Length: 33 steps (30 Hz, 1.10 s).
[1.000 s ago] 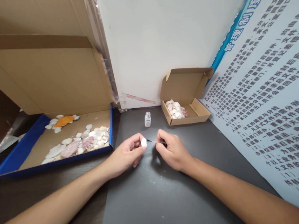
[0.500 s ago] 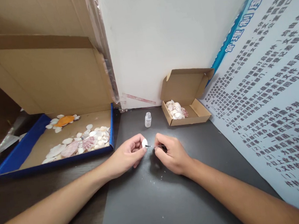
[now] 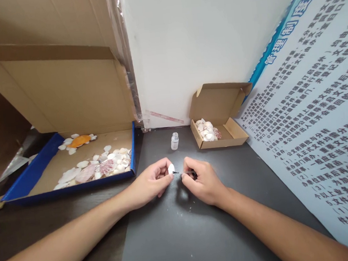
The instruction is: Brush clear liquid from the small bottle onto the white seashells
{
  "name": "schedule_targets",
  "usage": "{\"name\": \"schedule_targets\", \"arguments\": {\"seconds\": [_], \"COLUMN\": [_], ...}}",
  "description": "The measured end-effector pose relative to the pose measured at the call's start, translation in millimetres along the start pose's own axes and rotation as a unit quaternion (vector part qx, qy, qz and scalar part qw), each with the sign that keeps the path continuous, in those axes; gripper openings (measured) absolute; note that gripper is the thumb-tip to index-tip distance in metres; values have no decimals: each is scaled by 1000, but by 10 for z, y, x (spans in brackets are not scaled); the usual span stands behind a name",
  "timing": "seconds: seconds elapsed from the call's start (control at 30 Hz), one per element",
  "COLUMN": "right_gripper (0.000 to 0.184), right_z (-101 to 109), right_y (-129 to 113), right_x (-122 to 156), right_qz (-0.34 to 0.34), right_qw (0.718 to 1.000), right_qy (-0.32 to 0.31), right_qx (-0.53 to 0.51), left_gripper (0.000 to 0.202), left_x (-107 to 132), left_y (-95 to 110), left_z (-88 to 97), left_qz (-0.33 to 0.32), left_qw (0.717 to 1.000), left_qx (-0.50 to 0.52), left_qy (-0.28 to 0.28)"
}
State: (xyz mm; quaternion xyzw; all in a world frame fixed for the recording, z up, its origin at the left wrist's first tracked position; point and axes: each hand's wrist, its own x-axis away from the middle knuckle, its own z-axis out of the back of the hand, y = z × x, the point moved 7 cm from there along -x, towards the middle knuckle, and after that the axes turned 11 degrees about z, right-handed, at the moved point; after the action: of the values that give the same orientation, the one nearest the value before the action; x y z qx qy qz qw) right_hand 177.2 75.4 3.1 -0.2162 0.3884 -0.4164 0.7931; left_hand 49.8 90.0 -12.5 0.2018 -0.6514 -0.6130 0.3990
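Between thumb and fingers, my left hand [image 3: 152, 179] pinches a small white seashell [image 3: 170, 169] above the dark table mat. My right hand [image 3: 200, 179] is closed around a thin brush [image 3: 176, 172], its dark tip at the shell's right edge. The brush's handle is mostly hidden inside the fingers. Just beyond both hands stands a small uncapped glass bottle [image 3: 174, 141] with a pale label, upright on the mat.
At left, an open blue-edged cardboard box [image 3: 75, 189] holds loose shells [image 3: 103, 166] and an orange shell [image 3: 80, 140] ringed by white ones. A smaller open box [image 3: 224, 143] with shells [image 3: 206, 130] stands back right. White flecks dot the mat [image 3: 172, 245]. A printed board [image 3: 322, 104] leans at right.
The view has shifted slightly, so everything sits a little further right and lower. Both hands keep their hold, the brush tip still at the shell.
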Motion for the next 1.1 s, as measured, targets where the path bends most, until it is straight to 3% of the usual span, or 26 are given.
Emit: {"name": "schedule_targets", "arguments": {"seconds": [0.33, 0.57, 0.83, 1.1], "right_gripper": [9, 14, 18, 19], "right_z": [45, 19, 23, 67], "right_y": [70, -96, -70, -222], "right_x": [3, -10, -4, 40], "right_qz": [-22, 75, 51, -51], "right_qw": [999, 997, 998, 997], "right_qy": [21, 2, 10, 17], "right_qx": [43, 6, 19, 49], "left_gripper": [29, 34, 29, 22], "left_x": [-10, -24, -34, -44], "left_y": [-12, -21, -36, -63], "left_z": [7, 27, 33, 43], "left_qz": [3, 6, -3, -5], "left_qw": [1000, 999, 999, 995], "left_qx": [19, 44, 47, 94], "left_qy": [2, 2, -8, -13]}}
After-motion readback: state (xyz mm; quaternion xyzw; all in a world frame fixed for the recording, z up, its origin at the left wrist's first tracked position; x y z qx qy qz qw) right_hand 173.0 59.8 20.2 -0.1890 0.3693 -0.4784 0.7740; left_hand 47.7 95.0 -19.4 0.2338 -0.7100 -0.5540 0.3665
